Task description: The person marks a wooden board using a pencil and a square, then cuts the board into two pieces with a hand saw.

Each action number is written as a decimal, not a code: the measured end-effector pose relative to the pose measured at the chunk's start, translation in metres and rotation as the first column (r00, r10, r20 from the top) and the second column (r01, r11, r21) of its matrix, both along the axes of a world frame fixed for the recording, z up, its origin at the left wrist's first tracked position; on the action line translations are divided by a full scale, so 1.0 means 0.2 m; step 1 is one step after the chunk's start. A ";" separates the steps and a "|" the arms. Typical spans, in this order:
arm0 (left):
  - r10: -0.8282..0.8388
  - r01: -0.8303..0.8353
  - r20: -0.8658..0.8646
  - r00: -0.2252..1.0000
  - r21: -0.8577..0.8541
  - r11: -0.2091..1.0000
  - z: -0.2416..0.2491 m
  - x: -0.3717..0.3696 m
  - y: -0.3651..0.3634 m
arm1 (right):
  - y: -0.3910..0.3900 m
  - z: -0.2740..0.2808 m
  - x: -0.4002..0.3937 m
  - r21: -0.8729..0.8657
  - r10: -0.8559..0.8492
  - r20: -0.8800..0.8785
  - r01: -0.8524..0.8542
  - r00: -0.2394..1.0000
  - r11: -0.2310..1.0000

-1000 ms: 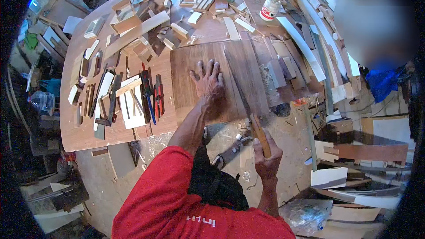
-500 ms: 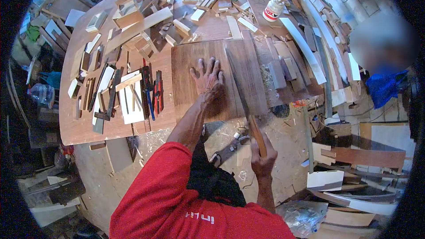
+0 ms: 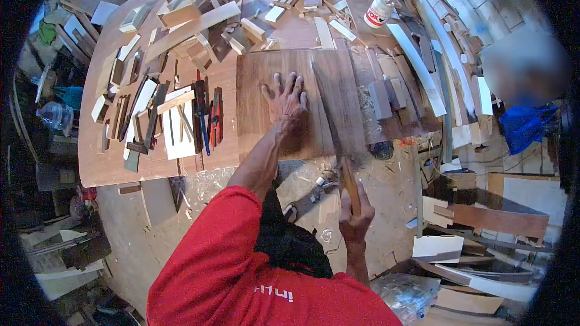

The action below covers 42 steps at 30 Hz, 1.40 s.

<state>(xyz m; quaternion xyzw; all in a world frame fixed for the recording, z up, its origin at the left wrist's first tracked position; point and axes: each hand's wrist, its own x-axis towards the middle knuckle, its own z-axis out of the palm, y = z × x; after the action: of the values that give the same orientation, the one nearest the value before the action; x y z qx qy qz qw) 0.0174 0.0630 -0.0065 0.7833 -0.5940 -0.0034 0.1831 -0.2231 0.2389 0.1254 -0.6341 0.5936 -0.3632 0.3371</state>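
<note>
A brown wood-grain board (image 3: 254,78) lies on the table and reaches its near edge. My left hand (image 3: 286,104) is spread flat on it, fingers pointing away from me. My right hand (image 3: 356,212) is closed around the wooden handle of a handsaw (image 3: 327,107), below the board's near edge. The long, dark blade runs from the handle away from me, along the board to the right of my left hand. The blade's tip lies near the far edge of the board.
Left of the board are red-handled pliers (image 3: 215,122), a white panel (image 3: 179,122) and several wood offcuts. A white glue bottle (image 3: 379,12) stands at the back right among wood strips. More boards (image 3: 438,247) lie low on the right. A person in blue (image 3: 524,127) is at far right.
The view has shifted slightly. My right hand and the saw handle sit a little further left, while my left hand stays flat on the same part of the board.
</note>
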 end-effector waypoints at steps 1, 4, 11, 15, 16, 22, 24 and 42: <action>-0.011 0.011 0.014 1.000 -0.028 1.000 -0.02 0.01 -0.01 | -0.07 0.00 0.05 0.001 0.000 0.018 0.000 1.000 1.000; -0.026 0.029 0.050 0.998 -0.065 0.997 -0.05 0.02 -0.03 | -0.21 -0.06 0.09 0.055 0.048 -0.076 -0.044 0.996 0.998; -0.065 0.061 0.218 0.974 0.025 0.998 -0.19 0.03 -0.09 | -0.18 -0.04 0.05 0.076 0.096 0.173 -0.110 0.980 0.991; 0.013 -0.012 0.048 0.999 -0.029 1.000 -0.16 -0.03 -0.10 | -0.19 -0.06 0.06 0.363 -0.030 0.223 -0.055 0.974 0.930; 0.012 -0.010 0.049 0.999 -0.033 0.999 -0.16 -0.03 -0.09 | -0.19 -0.05 0.07 0.214 0.024 0.125 -0.051 0.992 0.976; 0.008 -0.009 -0.005 1.000 -0.053 0.999 -0.07 -0.03 -0.09 | -0.08 0.03 0.06 -0.129 0.070 -0.030 -0.073 0.997 0.989; 0.015 -0.016 -0.018 1.000 -0.047 0.999 -0.09 -0.05 -0.08 | -0.03 0.04 0.02 -0.067 0.061 -0.062 -0.065 0.996 0.996; 0.004 -0.003 0.016 1.000 -0.046 0.999 -0.08 -0.02 -0.11 | -0.10 -0.03 0.06 -0.037 0.076 -0.114 -0.080 0.991 0.996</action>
<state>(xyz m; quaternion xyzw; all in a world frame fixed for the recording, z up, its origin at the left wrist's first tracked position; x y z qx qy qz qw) 0.0126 0.0415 -0.0223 0.7799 -0.5940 0.0169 0.1964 -0.2117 0.2188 0.1202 -0.6832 0.5787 -0.3256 0.3039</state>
